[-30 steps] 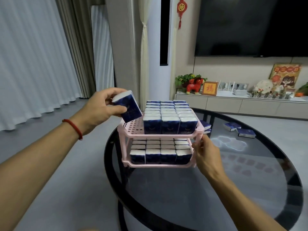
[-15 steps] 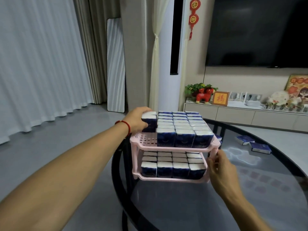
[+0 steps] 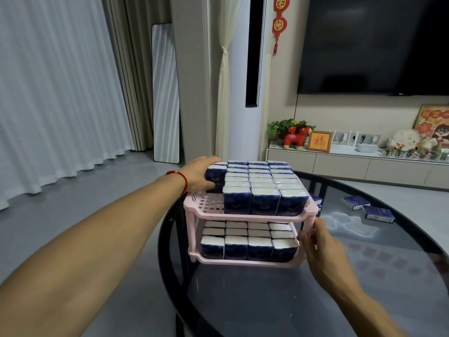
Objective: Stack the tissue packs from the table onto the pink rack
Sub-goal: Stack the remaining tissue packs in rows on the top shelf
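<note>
The left hand [image 3: 201,176] is clamped on a tissue pack [image 3: 215,177], thumb on its near face and fingers over the top, setting it upright into the far left column of the upper shelf of the pink rack [image 3: 243,216]. Held this way, the pack can slide down beside the packed rows [image 3: 261,186] to its right without knocking them. The near left part of that shelf shows bare grid, so this column is the one left to fill. The right hand [image 3: 315,242] pinches the rack's near right post, fingers curled on it, most likely to steady the light frame against the push from the left. The lower shelf looks full. Two loose packs [image 3: 366,207] lie flat on the glass table [image 3: 267,300], far right of the rack, waiting their turn
</note>
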